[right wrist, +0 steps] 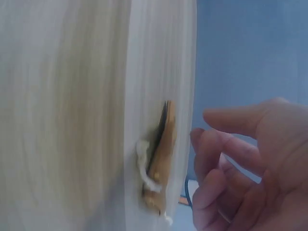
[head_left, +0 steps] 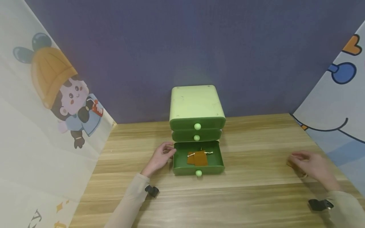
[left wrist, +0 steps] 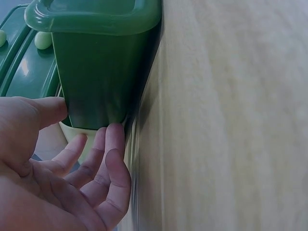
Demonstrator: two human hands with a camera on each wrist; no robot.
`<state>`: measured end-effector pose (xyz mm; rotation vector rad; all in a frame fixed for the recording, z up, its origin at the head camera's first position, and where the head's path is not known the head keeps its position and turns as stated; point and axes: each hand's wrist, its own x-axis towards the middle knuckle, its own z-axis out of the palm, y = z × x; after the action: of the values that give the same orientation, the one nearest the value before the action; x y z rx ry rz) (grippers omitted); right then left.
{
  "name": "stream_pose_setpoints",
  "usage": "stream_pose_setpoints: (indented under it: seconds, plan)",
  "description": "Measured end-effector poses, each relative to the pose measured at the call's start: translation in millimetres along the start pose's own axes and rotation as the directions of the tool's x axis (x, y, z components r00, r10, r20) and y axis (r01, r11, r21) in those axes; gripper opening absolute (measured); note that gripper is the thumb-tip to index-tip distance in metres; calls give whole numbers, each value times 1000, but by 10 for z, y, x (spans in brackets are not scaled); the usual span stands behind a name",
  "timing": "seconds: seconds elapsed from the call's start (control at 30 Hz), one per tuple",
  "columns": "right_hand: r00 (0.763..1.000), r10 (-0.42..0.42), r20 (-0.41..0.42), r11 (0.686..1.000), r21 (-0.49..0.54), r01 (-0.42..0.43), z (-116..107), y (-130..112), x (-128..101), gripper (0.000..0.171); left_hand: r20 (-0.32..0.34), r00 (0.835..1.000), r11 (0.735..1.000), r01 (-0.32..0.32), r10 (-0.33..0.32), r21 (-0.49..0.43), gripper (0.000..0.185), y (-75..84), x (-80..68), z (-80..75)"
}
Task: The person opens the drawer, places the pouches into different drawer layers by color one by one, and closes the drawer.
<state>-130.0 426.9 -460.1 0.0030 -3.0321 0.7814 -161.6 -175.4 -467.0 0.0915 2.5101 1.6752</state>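
Touching open drawer [head_left: 182, 164] with left hand [head_left: 160, 158], right hand [head_left: 312, 166] near pouch [right wrist: 161, 159]

Wooden tabletop [head_left: 256, 196], light grain running side to side. Dark blue-purple wall [head_left: 182, 47] at 12 o'clock. Pale cartoon panel [head_left: 42, 110] at 9 o'clock shows a figure in an orange hat. White panel [head_left: 336, 120] at 3 o'clock carries blue line drawing. Lighting even, soft.

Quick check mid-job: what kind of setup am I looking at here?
Probably a staged tabletop recording booth, not a lived-in room: a wooden table walled by a plain purple backdrop and cartoon-printed side curtains, with only a small green three-drawer plastic organiser standing on it.
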Motion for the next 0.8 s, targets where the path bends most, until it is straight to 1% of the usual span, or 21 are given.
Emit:
stream_pose_setpoints:
  seconds: [0.13,0.23,0.5,0.8]
  plan:
    - [996,31,79,999,-27,-29,-87,82,-7,61,0,1000,1000,0,0,1,44,1,-2,-2]
    - [993,38,114,999,-33,-35,-123,148,-12,64,-1,1000,1000,-1,1,3,43,4,-5,-2]
    - [982,95,163,995,-33,-90,-97,257,-10,69,-3,1000,1000,-5,5,6,44,19,-8,0]
    - [974,126,189,992,-45,-119,-82,327,11,72,4,1000,1000,-4,5,-9,45,22,-34,2]
